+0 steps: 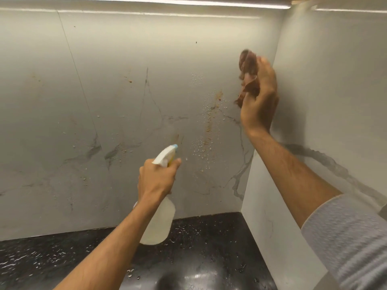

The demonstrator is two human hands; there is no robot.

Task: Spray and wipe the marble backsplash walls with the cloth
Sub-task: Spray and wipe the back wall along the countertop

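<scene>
At the backsplash corner, spraying and wiping.
The left hand [156, 178] grips the spray bottle [160, 216], nozzle toward the marble wall [104, 101]; the right hand [259, 97] clutches the brown cloth [248, 74] against it.

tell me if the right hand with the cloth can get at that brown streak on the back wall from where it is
Probably yes. The right hand grips the cloth just right of the brown streak, and nothing stands between them on the back wall. The left hand with the spray bottle sits lower.

Grey-veined marble walls [104, 101] meet in a corner at right. Black speckled counter [62, 254] below, w/ water drops. Bright light strip [167, 2] runs along the top.
</scene>
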